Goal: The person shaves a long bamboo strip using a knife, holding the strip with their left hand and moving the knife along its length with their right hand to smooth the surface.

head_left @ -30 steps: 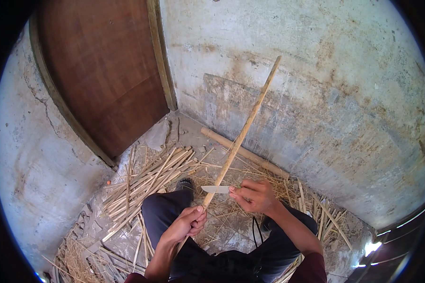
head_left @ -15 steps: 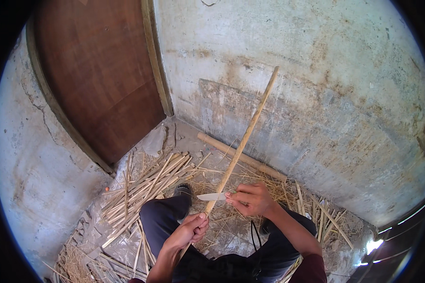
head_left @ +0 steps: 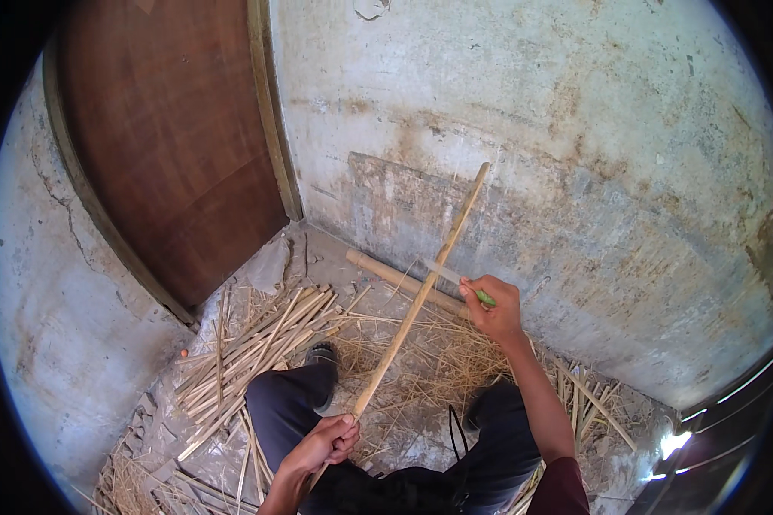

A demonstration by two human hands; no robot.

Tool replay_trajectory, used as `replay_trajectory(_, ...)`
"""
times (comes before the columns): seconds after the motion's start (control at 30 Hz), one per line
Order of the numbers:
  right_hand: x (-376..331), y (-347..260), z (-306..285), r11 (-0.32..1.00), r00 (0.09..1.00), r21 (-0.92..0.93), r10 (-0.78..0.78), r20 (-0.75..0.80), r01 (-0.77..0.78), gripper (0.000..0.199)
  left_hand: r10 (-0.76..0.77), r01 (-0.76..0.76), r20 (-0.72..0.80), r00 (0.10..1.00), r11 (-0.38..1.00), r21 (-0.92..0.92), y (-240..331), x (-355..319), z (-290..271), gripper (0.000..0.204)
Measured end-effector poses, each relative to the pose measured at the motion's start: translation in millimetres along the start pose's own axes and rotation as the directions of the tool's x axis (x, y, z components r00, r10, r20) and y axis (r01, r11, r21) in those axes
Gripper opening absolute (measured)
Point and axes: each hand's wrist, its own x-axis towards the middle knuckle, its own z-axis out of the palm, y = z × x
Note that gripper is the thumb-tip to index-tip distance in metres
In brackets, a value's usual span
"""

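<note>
I see my left hand [head_left: 328, 439] clenched around the lower end of a long stick [head_left: 420, 295], which slants up and away from those fingers toward the wall [head_left: 575, 129]. My right hand [head_left: 492, 307] is closed on a knife [head_left: 455, 279] with a green handle; its blade reaches left from my fingers and touches the stick partway up. Just beyond the right fingers a thicker pole [head_left: 393, 277] lies at the foot of the wall. Split strips [head_left: 258, 352] lie left of the left hand, on the floor.
</note>
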Motion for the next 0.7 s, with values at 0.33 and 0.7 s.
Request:
replay_trajectory(0.33, 10, 36, -21, 0.985, 0.989, -0.084, 0.147, -0.022, -0.149, 0.008, -0.065, 0.065, 0.01, 0.998, 0.997, 0.032, -20, -23, -10, 0.039)
replay_trajectory(0.7, 7, 120, -41, 0.947, 0.927, -0.021, 0.31, -0.21, -0.321, 0.017, -0.191, 0.193, -0.027, 0.981, 0.979, 0.069, -37, -36, -20, 0.039)
